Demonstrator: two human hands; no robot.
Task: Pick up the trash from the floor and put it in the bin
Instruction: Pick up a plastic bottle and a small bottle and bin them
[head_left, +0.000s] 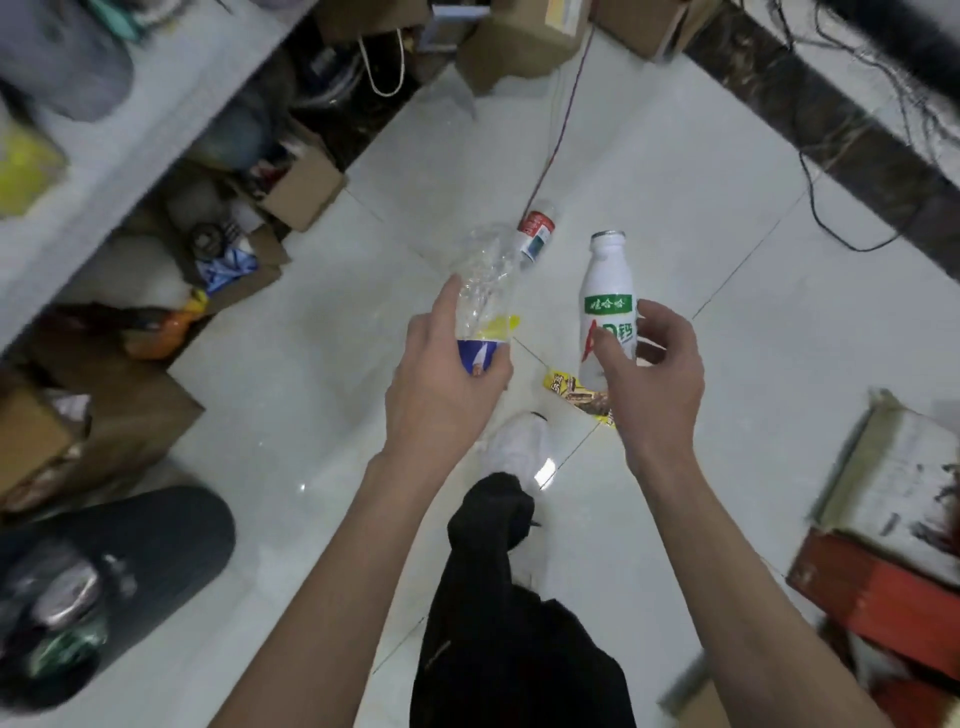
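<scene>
My left hand grips a crumpled clear plastic bottle with a blue and yellow label, held above the floor. My right hand holds a white milk-drink bottle with a green and red label, upright. On the white tiled floor beyond lies a small clear bottle with a red and white label. A yellow and brown snack wrapper lies on the floor just below the white bottle. The dark round bin stands at the lower left, with cans and wrappers inside.
Open cardboard boxes and clutter line the left under a white shelf. A red and white box sits at the right. Cables trail across the floor at the top right. My white shoe and black trouser leg are below centre.
</scene>
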